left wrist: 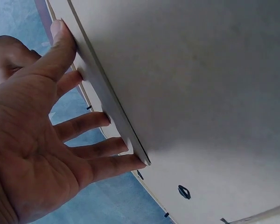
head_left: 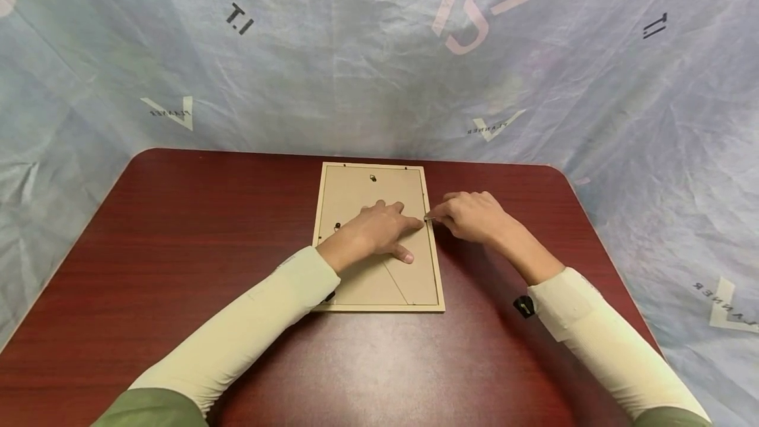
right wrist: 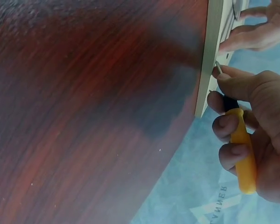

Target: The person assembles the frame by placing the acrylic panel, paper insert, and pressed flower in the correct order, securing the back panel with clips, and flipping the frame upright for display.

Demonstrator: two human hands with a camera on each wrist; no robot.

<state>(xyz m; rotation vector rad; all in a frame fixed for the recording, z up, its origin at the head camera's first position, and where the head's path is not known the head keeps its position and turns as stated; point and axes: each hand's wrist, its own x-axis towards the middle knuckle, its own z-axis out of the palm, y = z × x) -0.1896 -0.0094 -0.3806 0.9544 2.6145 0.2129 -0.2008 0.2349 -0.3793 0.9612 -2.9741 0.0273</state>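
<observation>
A cream picture frame (head_left: 439,282) lies back side up, with a flat backing panel (head_left: 356,196) inside it. Across the panel my left hand (head_left: 379,229) rests with its fingers spread. In the left wrist view its fingertips touch the straight edge of a flap (left wrist: 107,93) on the panel. My right hand (head_left: 471,216) is at the frame's right side. It grips a screwdriver (right wrist: 245,158) with a yellow handle and black collar. Much of the metal shaft is hidden by fingers; its tip meets the frame's inner edge close to a left fingertip.
Small dark tabs (head_left: 406,168) sit along the frame's edge, and hanging rings (head_left: 373,178) are fixed to the backing. The frame lies on a reddish-brown table (head_left: 207,229). Behind the table hangs a pale printed sheet (head_left: 356,84).
</observation>
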